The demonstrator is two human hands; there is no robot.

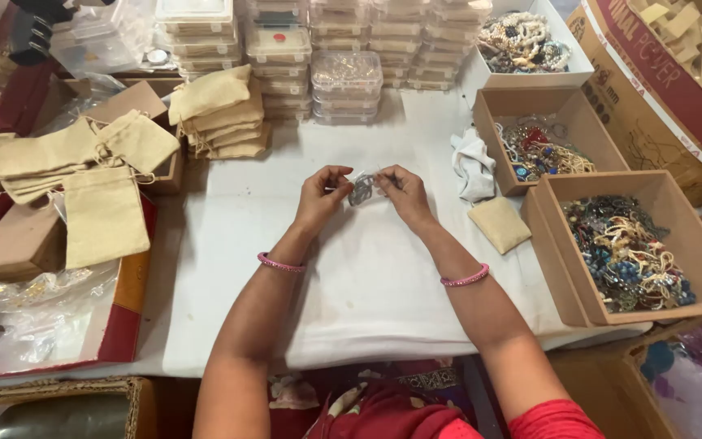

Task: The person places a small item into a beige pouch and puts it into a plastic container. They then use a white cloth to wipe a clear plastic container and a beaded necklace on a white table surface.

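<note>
Left hand (321, 195) and right hand (401, 191) meet over white cloth (367, 276) on table, fingertips pinched on small silvery trinket (361, 190) held between them, lifted clear for close view. Beige pouch (500, 223) just right of right hand; jewellery boxes (635, 244) further right within reach; pouch stack (221, 114) beyond left hand.

Pink bangles (279, 263), beige cloth pouches (104, 215), white tablecloth (367, 284), brown cardboard boxes (696, 244), silvery trinket (361, 190)
</note>
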